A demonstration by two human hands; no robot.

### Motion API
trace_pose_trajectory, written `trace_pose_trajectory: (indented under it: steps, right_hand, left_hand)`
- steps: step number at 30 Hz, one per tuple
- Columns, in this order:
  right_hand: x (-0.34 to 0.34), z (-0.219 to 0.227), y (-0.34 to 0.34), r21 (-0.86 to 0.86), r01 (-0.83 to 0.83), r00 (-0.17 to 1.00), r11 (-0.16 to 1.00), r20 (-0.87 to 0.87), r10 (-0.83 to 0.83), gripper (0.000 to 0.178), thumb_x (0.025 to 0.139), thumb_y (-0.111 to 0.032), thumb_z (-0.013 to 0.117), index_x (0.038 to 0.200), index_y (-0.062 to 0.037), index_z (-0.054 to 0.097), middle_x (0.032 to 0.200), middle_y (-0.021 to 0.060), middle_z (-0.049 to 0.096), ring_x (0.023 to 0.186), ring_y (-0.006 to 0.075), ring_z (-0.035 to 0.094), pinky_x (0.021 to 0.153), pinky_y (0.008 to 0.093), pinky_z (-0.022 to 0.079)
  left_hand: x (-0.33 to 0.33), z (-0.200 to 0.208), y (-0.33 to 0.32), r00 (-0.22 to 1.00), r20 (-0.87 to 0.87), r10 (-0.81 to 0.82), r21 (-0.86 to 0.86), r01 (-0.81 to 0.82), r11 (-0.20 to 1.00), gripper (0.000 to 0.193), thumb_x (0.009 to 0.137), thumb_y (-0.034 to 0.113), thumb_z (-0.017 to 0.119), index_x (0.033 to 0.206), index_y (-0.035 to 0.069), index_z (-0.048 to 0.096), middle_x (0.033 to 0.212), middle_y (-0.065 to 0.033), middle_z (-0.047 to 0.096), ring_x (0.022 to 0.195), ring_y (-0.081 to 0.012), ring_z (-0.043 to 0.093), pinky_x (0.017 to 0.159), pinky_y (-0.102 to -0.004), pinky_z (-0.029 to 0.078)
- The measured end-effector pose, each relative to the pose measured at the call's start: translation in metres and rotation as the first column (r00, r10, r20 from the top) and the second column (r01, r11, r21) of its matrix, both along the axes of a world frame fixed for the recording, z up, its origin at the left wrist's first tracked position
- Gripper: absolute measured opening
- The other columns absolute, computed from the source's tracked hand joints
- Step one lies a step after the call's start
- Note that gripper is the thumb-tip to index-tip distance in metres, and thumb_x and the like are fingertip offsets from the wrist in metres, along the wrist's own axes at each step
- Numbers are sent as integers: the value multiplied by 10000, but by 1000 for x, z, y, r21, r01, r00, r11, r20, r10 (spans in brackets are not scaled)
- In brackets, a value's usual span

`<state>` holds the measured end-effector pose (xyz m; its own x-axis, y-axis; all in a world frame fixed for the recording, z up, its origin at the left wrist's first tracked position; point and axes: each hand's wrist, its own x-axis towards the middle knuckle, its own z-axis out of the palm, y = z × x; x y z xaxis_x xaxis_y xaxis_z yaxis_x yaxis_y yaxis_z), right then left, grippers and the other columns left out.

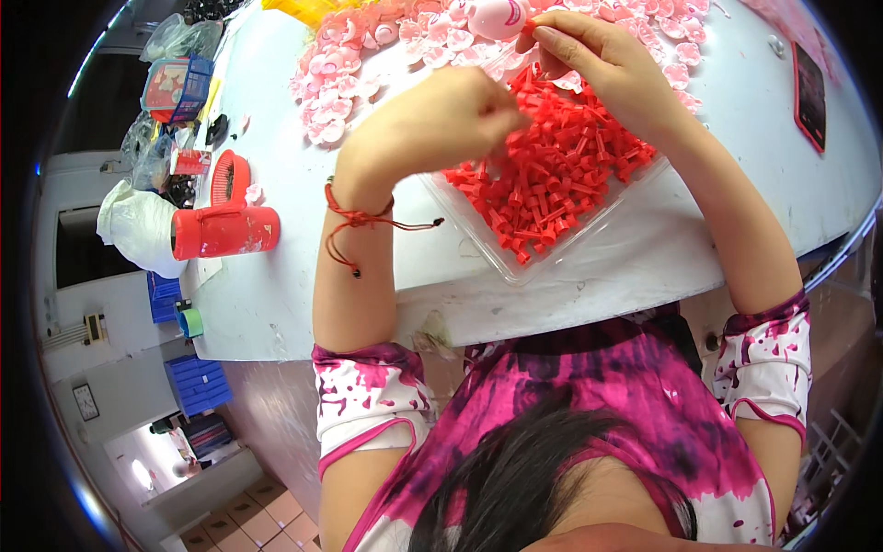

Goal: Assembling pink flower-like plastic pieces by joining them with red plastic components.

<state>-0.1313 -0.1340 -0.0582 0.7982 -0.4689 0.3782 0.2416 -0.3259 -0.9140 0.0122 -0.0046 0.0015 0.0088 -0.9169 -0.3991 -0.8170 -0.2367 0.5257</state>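
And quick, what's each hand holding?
Left hand: curled over red pegs; blurred, can't tell what it holds.
Right hand: closed on a small red piece.

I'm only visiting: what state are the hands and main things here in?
Clear tray: open, heaped full
Red pieces: loose, piled in the tray
Left hand: over the pile, blurred, grip unclear
Right hand: fingertips pinched
Pink pieces: scattered loose
Phone: flat, dark side up
Bracelet: tied on, ends dangling

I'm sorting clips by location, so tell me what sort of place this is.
Probably a small workshop handling plastic parts: a clear tray heaped with red pegs sits on a long table, with many loose pink pieces spread behind it.
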Motion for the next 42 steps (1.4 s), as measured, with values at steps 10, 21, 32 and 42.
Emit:
trace_pose_trajectory:
  steps: [10,21,32,42]
  right_hand:
    - [-2,12,1,-24,9,994,1000,-104,-11,206,969,-143,470,983,10,607,834,40,593,749,104,543,690,245,453]
    - [-4,13,2,-71,9,991,997,-136,-19,187,964,-119,476,1002,10,606,846,41,602,762,105,543,701,244,454]
    - [-4,13,2,-93,18,990,995,-139,-31,183,959,-124,487,993,7,610,840,39,604,761,105,545,700,242,453]
    - [-2,5,0,-93,32,995,995,-95,-41,188,949,-116,506,1020,26,606,855,57,614,770,117,553,700,248,457]
  left_hand:
    - [6,24,15,985,134,106,117,-122,986,279,950,197,494,989,-40,634,794,-116,690,720,-151,684,654,-256,547]
    - [20,23,23,975,-137,175,-237,-204,950,268,983,180,428,1104,25,611,940,-71,676,907,-180,670,723,-287,551]
    - [16,11,23,970,242,32,-155,6,988,147,828,103,613,856,-35,654,711,-117,663,675,-149,666,614,-256,526]
    - [-18,3,6,971,-3,-240,-62,239,969,203,872,167,597,985,6,648,753,-99,678,708,-143,663,642,-266,514]
